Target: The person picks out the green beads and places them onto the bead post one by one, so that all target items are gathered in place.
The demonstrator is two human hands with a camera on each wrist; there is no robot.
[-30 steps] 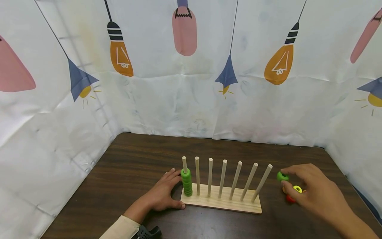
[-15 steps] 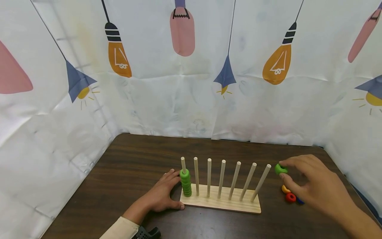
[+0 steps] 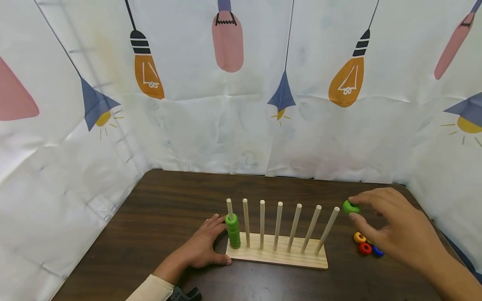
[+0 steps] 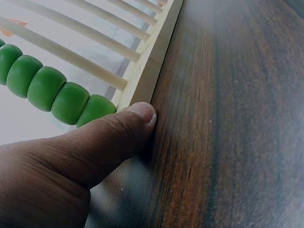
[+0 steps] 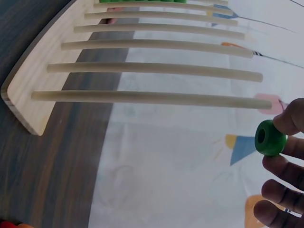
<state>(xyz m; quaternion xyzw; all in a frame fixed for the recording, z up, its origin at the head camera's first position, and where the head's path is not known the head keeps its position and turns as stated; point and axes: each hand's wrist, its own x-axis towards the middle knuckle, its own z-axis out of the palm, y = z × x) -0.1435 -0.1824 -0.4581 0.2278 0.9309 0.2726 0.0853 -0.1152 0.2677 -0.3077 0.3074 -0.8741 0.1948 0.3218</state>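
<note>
A wooden peg stand (image 3: 278,252) with several upright rods sits on the table. Its leftmost rod carries a stack of green beads (image 3: 233,232); the other rods are bare. My left hand (image 3: 201,246) holds the stand's left end, thumb (image 4: 121,130) against the front edge and fingers on the far side by the stack. Between thumb and forefinger my right hand (image 3: 399,228) pinches a green bead (image 3: 349,207), raised just right of the rightmost rod's top. In the right wrist view this bead (image 5: 273,137) shows its hole, a little beyond the tip of the nearest rod (image 5: 156,98).
Loose beads lie on the dark wood table (image 3: 180,196) below my right hand: an orange bead (image 3: 359,237), a red bead (image 3: 365,249), a blue bead (image 3: 378,251) and a partly hidden yellow one. A white printed sheet (image 3: 226,125) hangs behind and beside the table.
The right hand has lifted the green bead up from the loose beads and a little left, toward the rightmost rod. More of the loose beads show. My left hand stays on the stand.
</note>
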